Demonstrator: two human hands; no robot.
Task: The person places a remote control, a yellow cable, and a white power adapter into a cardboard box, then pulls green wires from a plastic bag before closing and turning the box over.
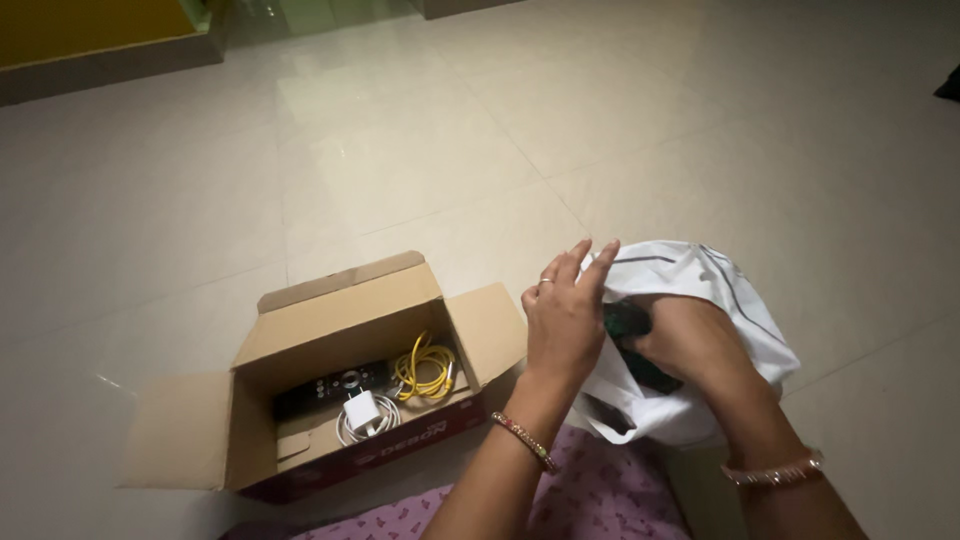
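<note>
A white plastic bag (700,285) rests on the floor in front of me, its mouth facing me. My left hand (565,315) holds the bag's near edge open with fingers stretched upward. Reaching inside the bag, my right hand (690,340) is closed around a dark green object (628,322); most of that object is hidden by the bag and my fingers. An open cardboard box (350,310) sits to the left, holding a black remote control (330,388), a white charger with coiled cable (362,412) and a coiled yellow cable (425,368).
Pale glossy floor tiles (420,130) stretch all around. A low ledge with a yellow panel (90,30) runs along the far left. A dark item (950,85) shows at the right edge. Pink patterned cloth (590,495) covers my lap.
</note>
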